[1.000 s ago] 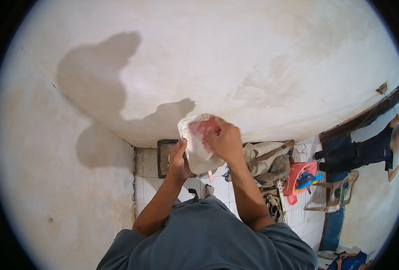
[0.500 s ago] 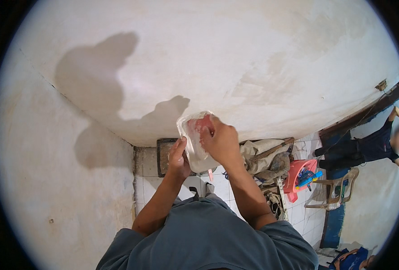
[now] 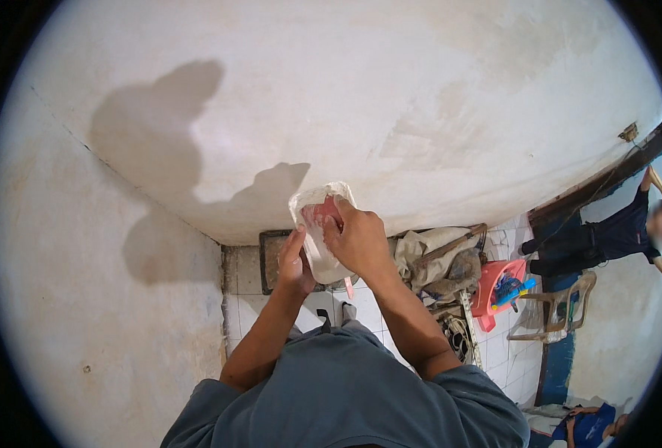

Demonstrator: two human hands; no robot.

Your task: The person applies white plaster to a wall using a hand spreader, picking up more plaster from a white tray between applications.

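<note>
In front of the wall, my left hand (image 3: 293,267) grips a white rectangular tub (image 3: 322,261) by its left side, thumb along the rim. Whitish paste smears the tub's inside and edges. My right hand (image 3: 362,239) pinches a flat red scraper (image 3: 317,213) and holds it inside the tub's upper part. White residue coats part of the scraper's face. The paste beneath the scraper and my right fingers is hidden.
A patchy off-white wall (image 3: 308,97) rises ahead. On the tiled floor lie a dark-rimmed tray (image 3: 266,261) and a crumpled tarp (image 3: 428,257). Right of them stand a pink plastic stool (image 3: 488,306) and a chair (image 3: 551,306). Two people are at the far right.
The red scraper and my right hand have shifted slightly left inside the tub. My left hand keeps its hold, and the tub has moved slightly left.
</note>
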